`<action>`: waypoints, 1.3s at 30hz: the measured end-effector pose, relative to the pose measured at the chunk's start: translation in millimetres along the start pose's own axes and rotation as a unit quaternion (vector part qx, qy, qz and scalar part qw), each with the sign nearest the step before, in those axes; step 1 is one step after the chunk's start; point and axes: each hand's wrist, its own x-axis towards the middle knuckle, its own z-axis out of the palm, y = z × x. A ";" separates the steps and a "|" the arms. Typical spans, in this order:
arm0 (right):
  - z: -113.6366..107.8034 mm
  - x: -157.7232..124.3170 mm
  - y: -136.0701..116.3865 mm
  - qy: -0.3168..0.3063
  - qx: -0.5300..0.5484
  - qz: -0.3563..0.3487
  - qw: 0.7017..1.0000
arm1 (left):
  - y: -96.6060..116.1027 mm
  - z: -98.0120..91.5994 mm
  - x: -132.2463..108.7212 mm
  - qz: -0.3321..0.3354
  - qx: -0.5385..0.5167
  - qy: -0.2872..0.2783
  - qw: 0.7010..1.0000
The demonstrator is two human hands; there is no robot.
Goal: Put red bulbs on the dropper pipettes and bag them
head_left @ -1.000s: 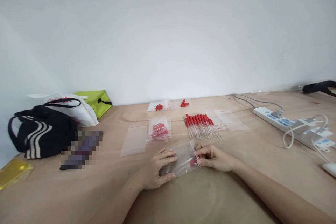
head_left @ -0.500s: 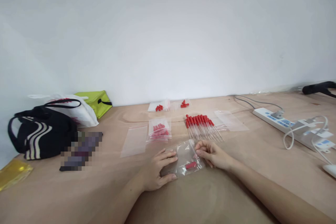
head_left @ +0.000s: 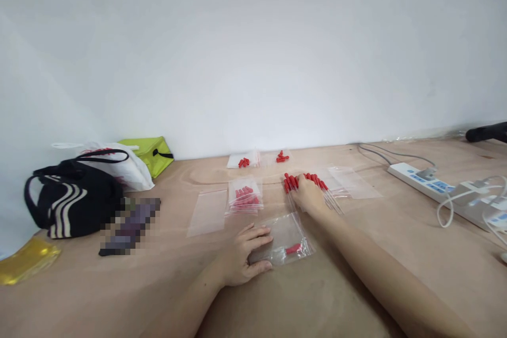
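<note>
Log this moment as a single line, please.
left hand: resting on clear bag, red piece inside | right hand: at red-topped droppers, grip hidden | nearby: bagged red pieces, white power strip

The left hand (head_left: pixel 247 254) rests spread, palm down, the right hand (head_left: pixel 310 195) reaching farther forward.

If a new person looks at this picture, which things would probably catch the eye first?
Probably the row of thin clear tubes with bright red ends, just right of centre, where the right hand is in among them. Nearer, the clear plastic zip bag lies under the left hand, a small red piece showing in it. At far left, the black bag with pale wavy stripes also stands out.
</note>
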 end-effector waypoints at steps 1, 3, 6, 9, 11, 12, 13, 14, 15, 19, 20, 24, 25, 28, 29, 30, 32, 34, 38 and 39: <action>-0.7 -0.3 -2.9 -0.008 -0.004 0.010 1.000 | -0.4 0.7 -0.1 0.002 -0.001 0.001 1.000; -1.7 -0.2 -5.8 -0.018 -0.007 0.024 1.000 | -1.1 1.9 -0.4 0.005 -0.003 0.005 1.000; -1.6 0.9 -5.4 -0.018 -0.009 0.029 0.999 | -2.2 3.2 -0.6 0.009 -0.002 0.011 1.000; 0.6 1.8 -3.3 -0.014 -0.007 0.027 1.000 | -3.1 4.0 -0.3 0.013 0.000 0.015 1.000; 2.8 1.9 -3.1 -0.011 0.000 0.024 1.000 | -3.3 4.1 0.0 0.016 0.001 0.016 1.000; 3.8 2.0 -3.4 -0.009 0.005 0.021 1.000 | -3.1 4.1 0.1 0.016 0.002 0.016 1.000; 4.4 2.1 -3.9 -0.007 0.010 0.018 1.000 | -2.8 3.9 0.2 0.015 0.003 0.016 1.000; 4.5 2.3 -4.3 -0.004 0.016 0.015 1.000 | -2.4 3.6 0.1 0.013 0.004 0.015 1.000; 3.9 2.7 -4.3 0.000 0.023 0.011 1.000 | -2.0 3.2 0.1 0.010 0.004 0.013 1.000; -3.4 2.1 7.5 0.015 0.047 -0.011 0.999 | -0.2 1.4 -0.2 0.003 0.005 0.005 1.000; -5.3 0.0 14.5 0.018 0.062 -0.022 0.998 | 0.1 1.0 -0.1 0.001 0.004 0.004 1.000; -5.1 -22.9 51.0 0.007 0.250 -0.096 0.963 | 1.3 0.3 1.1 -0.003 -0.004 0.008 1.000; -3.3 -31.5 59.1 -0.001 0.322 -0.099 0.941 | 1.5 0.3 1.4 -0.002 -0.007 0.009 1.000; 3.4 -55.6 73.5 -0.015 0.478 -0.075 0.875 | 1.2 0.8 1.6 0.002 -0.014 0.010 1.000; 5.3 -61.1 74.8 -0.009 0.509 -0.059 0.859 | 0.9 1.0 1.4 0.001 -0.014 0.009 1.000; 7.1 -65.0 74.7 0.001 0.530 -0.043 0.847 | 0.6 1.2 1.1 -0.001 -0.015 0.007 1.000; 10.2 -68.0 71.7 0.021 0.556 -0.014 0.831 | -0.2 1.6 0.3 -0.003 -0.016 0.006 1.000; 12.7 -67.5 67.1 0.031 0.574 0.005 0.818 | -0.8 1.7 -0.5 -0.003 -0.016 0.006 1.000; 14.2 -69.6 57.3 -0.003 0.620 0.020 0.784 | -0.1 1.1 -1.1 -0.013 -0.011 0.007 1.000; 13.6 -71.6 55.0 -0.022 0.628 0.021 0.778 | 0.5 0.7 -1.0 -0.016 -0.009 0.006 1.000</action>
